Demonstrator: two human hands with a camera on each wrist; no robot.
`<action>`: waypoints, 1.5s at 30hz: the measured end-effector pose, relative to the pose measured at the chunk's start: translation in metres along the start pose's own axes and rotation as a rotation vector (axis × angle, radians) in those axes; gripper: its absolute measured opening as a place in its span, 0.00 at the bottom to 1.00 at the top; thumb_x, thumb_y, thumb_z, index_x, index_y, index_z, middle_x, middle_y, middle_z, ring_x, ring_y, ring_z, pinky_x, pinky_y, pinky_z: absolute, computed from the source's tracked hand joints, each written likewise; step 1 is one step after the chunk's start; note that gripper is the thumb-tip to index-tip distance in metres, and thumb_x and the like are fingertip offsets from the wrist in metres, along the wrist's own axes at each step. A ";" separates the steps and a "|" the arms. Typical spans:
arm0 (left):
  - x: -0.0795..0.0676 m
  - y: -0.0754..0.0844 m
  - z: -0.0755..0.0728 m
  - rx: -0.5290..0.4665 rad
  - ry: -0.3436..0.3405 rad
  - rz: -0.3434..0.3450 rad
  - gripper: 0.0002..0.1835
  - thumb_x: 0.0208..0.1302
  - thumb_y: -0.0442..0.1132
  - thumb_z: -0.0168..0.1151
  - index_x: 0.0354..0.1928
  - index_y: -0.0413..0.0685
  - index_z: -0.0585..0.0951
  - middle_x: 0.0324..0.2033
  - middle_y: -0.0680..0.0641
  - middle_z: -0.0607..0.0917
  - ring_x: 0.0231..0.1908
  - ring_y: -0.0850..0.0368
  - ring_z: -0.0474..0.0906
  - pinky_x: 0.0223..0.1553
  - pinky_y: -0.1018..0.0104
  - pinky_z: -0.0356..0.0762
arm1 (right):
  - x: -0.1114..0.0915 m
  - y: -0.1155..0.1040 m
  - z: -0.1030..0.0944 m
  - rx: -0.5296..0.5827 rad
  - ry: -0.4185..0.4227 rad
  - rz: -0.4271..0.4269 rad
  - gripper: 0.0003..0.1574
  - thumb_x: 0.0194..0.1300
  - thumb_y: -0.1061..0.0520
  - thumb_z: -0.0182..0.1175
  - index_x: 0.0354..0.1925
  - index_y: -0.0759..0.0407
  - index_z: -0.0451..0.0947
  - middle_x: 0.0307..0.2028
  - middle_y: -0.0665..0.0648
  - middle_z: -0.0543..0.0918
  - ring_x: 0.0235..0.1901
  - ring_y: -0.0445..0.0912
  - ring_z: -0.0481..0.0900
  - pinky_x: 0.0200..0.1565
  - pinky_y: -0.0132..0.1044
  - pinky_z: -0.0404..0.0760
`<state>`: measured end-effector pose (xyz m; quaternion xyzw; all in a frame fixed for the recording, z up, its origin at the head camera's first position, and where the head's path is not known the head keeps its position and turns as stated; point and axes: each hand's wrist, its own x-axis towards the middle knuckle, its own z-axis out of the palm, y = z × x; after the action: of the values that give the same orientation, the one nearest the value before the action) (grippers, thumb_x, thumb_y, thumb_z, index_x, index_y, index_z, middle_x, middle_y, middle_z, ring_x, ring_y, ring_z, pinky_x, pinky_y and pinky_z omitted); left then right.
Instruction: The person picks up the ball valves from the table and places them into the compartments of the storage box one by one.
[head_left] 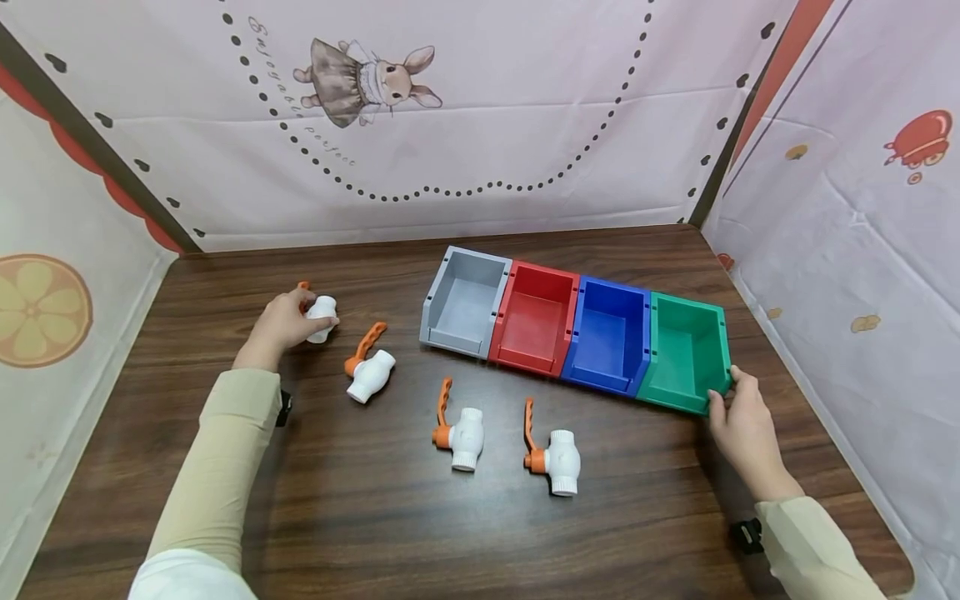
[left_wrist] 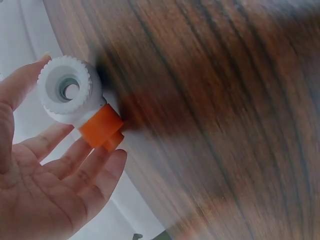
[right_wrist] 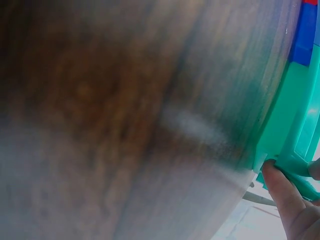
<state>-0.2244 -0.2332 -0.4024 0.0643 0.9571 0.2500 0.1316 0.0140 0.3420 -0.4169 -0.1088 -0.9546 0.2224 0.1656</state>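
Observation:
My left hand (head_left: pixel 281 323) is at the far left of the table, its thumb and fingers around a white ball valve (head_left: pixel 322 317) with an orange handle. In the left wrist view the valve's ribbed round end (left_wrist: pixel 64 87) faces the camera, with its orange stem (left_wrist: pixel 101 126) above the fingers. At the right, my right hand (head_left: pixel 746 423) grips the front right corner of a green bin (head_left: pixel 686 402). The right wrist view has one finger (right_wrist: pixel 282 192) against the lower edge of the green bin (right_wrist: pixel 282 120); the rest of that hand is mostly out of frame.
Left of the green bin, a blue bin (head_left: pixel 600 379), a red bin (head_left: pixel 525 358) and a grey bin (head_left: pixel 453 340) stand joined in a row. More ball valves lie on the wooden table: one (head_left: pixel 371 377) by my left hand, two (head_left: pixel 468 437) (head_left: pixel 562 462) nearer me. Printed cloth walls enclose the table.

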 end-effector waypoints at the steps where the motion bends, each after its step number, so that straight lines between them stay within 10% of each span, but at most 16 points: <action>1: 0.000 0.000 0.000 0.001 -0.003 -0.004 0.38 0.64 0.51 0.60 0.64 0.29 0.63 0.59 0.26 0.67 0.55 0.32 0.66 0.55 0.38 0.65 | 0.000 0.000 0.000 0.001 0.002 -0.002 0.28 0.67 0.69 0.50 0.59 0.84 0.54 0.42 0.81 0.70 0.36 0.69 0.74 0.34 0.61 0.73; 45: 0.001 0.002 0.005 0.057 0.026 -0.038 0.36 0.62 0.54 0.61 0.57 0.27 0.69 0.54 0.25 0.73 0.45 0.35 0.74 0.43 0.44 0.73 | 0.001 -0.002 0.001 0.014 0.017 -0.002 0.27 0.66 0.70 0.50 0.58 0.85 0.54 0.47 0.84 0.67 0.42 0.74 0.71 0.38 0.64 0.71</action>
<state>-0.2239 -0.2291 -0.4058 0.0466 0.9666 0.2208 0.1219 0.0126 0.3404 -0.4166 -0.1087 -0.9517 0.2279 0.1747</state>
